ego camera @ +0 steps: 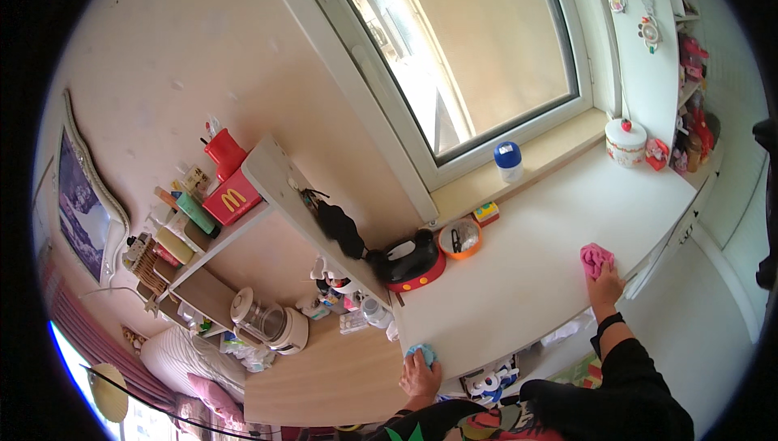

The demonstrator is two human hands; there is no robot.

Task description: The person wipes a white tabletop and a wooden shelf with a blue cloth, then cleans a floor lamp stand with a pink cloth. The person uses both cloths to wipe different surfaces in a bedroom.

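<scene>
A crumpled pink cloth (597, 259) is bunched under the fingers of my right hand (605, 288), near the front edge of the white desktop (516, 271). My left hand (419, 378) grips a light blue cloth (422, 353) at the desktop's left front corner, where the white surface meets a wood-toned tabletop (340, 374). Both cloths are partly covered by my fingers. Toward the back of the desktop sit a black-and-red mouse-ear container (416, 265), a round orange-rimmed container (460, 239) and a small yellow box (486, 213).
A blue-capped jar (508, 161) stands on the window sill (550, 143). A white lidded canister (625, 144) is at the far right. To the left, a shelf unit (285, 198) carries bottles and a red box (233, 199); a cream kettle appliance (282, 328) stands below it.
</scene>
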